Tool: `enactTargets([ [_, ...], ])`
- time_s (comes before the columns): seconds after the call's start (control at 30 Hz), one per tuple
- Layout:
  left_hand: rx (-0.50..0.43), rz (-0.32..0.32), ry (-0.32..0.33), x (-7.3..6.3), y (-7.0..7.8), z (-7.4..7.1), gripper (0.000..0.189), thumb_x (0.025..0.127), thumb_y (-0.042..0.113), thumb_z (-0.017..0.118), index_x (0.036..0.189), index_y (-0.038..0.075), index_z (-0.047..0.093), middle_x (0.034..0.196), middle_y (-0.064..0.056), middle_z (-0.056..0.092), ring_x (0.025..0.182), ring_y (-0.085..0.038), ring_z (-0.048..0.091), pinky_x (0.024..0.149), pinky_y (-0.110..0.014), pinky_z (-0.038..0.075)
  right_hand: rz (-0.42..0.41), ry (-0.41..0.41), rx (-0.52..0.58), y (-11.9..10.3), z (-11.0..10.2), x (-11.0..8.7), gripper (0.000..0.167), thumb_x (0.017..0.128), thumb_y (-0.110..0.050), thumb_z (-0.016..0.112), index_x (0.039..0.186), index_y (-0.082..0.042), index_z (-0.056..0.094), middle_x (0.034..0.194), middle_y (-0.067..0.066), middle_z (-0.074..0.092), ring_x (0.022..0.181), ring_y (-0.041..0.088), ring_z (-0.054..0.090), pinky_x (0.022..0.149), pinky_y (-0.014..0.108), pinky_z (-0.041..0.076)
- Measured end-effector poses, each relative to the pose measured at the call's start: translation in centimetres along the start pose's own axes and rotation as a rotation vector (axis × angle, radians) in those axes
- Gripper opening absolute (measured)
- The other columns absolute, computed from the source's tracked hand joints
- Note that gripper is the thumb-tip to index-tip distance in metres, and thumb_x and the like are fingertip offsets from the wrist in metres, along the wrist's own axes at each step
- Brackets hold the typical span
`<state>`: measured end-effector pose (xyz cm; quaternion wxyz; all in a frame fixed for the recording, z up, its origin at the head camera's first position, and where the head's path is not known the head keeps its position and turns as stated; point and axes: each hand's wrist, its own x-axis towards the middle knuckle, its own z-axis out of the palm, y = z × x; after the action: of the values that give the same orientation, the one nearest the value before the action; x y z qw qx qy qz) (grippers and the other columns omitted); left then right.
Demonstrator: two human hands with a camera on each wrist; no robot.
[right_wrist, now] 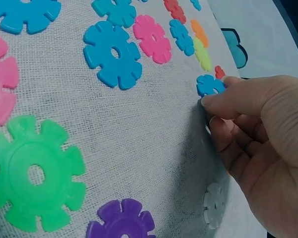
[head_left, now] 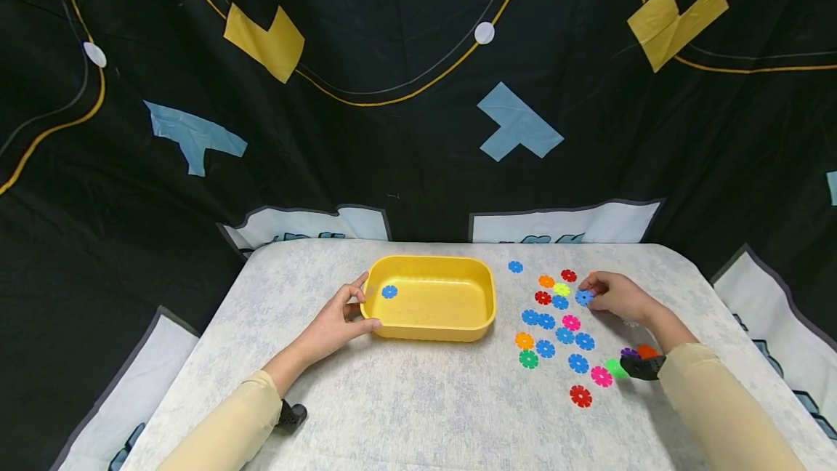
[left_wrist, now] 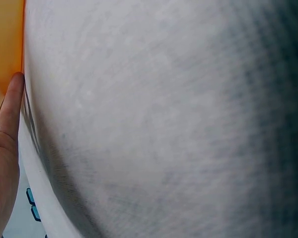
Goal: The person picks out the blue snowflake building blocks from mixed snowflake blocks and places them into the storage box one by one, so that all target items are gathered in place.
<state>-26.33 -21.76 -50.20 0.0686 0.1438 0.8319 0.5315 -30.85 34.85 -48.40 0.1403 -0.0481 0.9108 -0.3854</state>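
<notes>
My right hand [head_left: 617, 298] pinches a blue notched plastic disc [head_left: 584, 298] between thumb and fingers, just above the table. In the right wrist view, this blue disc [right_wrist: 209, 85] stands out from the fingertips and is partly covered by them. My left hand [head_left: 336, 322] holds the left end of a yellow plastic tray [head_left: 428, 333], with the thumb at its front corner and bent fingers at its left rim. The thumb [left_wrist: 11, 106] lies against the tray wall in the left wrist view. Inside the tray lies one blue disc [head_left: 389, 291].
Several flat discs lie scattered right of the tray, among them a red one [head_left: 580, 396], a green one [head_left: 529, 359] and an orange one [head_left: 524, 341]. A clear disc [right_wrist: 214, 206] lies below the right hand. A black curtain [head_left: 392, 166] hangs behind the cloth-covered table [head_left: 418, 405].
</notes>
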Motion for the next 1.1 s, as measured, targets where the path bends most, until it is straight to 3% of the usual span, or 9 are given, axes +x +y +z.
enactTargets([
  [0.23,0.000,-0.011,0.003,0.01,0.07,0.03,0.052,0.090,0.024,0.082,0.117,0.004,0.042,0.169,0.008,0.019,0.131,-0.030,0.057,0.112,-0.048,0.038,0.030,-0.016,0.072,-0.08,-0.32,-0.14,0.041,0.092,-0.004,0.073,0.128,0.004,0.058,0.104,0.014,0.054,0.097,0.028,0.051,0.077,0.031,0.053],
  [0.6,-0.013,0.020,0.000,-0.13,0.49,0.06,0.053,0.090,0.023,0.082,0.117,0.002,0.042,0.170,0.002,0.018,0.129,-0.034,0.058,0.114,-0.052,0.035,0.019,-0.034,0.141,-0.31,-0.48,-0.56,0.047,0.092,-0.004,0.073,0.135,0.005,0.056,0.101,0.013,0.052,0.092,0.027,0.053,0.075,0.031,0.054],
  [1.1,-0.019,0.023,-0.006,-0.08,0.16,-0.06,0.056,0.089,0.028,0.083,0.116,0.002,0.041,0.170,0.004,0.018,0.129,-0.033,0.058,0.112,-0.051,0.036,0.054,-0.042,0.247,-0.06,-0.78,-0.55,0.053,0.096,-0.013,0.071,0.143,0.002,0.051,0.118,0.018,0.054,0.103,0.030,0.055,0.081,0.035,0.054],
])
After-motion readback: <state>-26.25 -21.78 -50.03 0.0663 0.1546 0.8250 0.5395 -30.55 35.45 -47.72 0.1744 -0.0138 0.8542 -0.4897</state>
